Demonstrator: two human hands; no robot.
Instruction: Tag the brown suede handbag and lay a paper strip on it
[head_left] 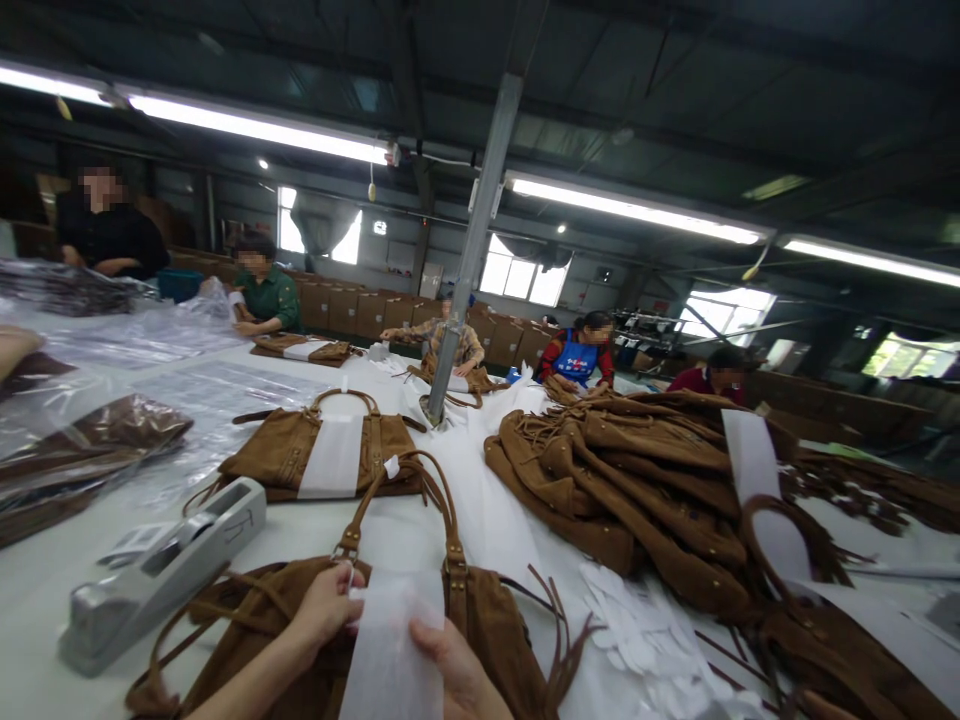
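A brown suede handbag (pixel 495 630) lies on the white table right in front of me, its handles arching away. A white strip of wrapping paper (pixel 390 650) runs across its middle. My left hand (pixel 326 605) pinches the strip's left edge near the bag's top. My right hand (pixel 454 665) holds the strip's right side from below. Another brown bag with a white paper band (pixel 330 455) lies just beyond.
A grey tape dispenser (pixel 161 570) sits at my left. A heap of brown fringed bags (pixel 645 490) fills the right side. Plastic-wrapped bags (pixel 90 440) lie at far left. A steel pole (pixel 469 260) rises from mid-table. Several other people work along the far edge.
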